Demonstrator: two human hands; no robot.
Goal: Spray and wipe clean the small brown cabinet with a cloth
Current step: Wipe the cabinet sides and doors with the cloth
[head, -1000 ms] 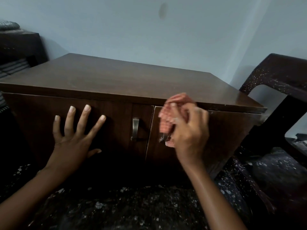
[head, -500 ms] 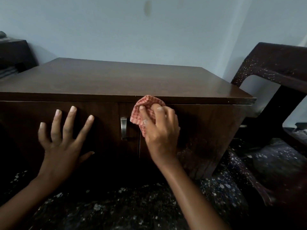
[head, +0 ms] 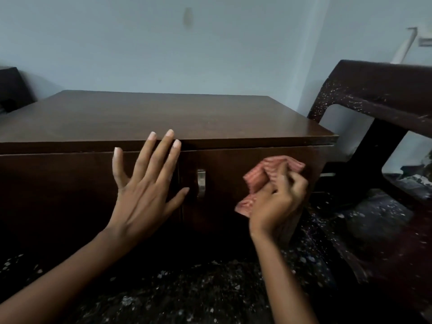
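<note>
The small brown cabinet (head: 163,118) fills the middle of the view, with two front doors and a metal handle (head: 201,183) on the right door. My left hand (head: 147,185) lies flat with spread fingers against the left door, its fingertips reaching the top edge. My right hand (head: 278,202) grips a crumpled pink checked cloth (head: 259,178) and holds it against the right door, to the right of the handle. No spray bottle is in view.
A dark speckled plastic chair (head: 374,94) stands close to the cabinet's right side. The floor (head: 187,288) is dark with pale specks. A pale wall (head: 163,43) runs behind. Dark furniture (head: 11,90) stands at the far left.
My right hand has carried the cloth from the gap between the doors rightward across the right door. My left hand has moved right and up, to beside the handle.
</note>
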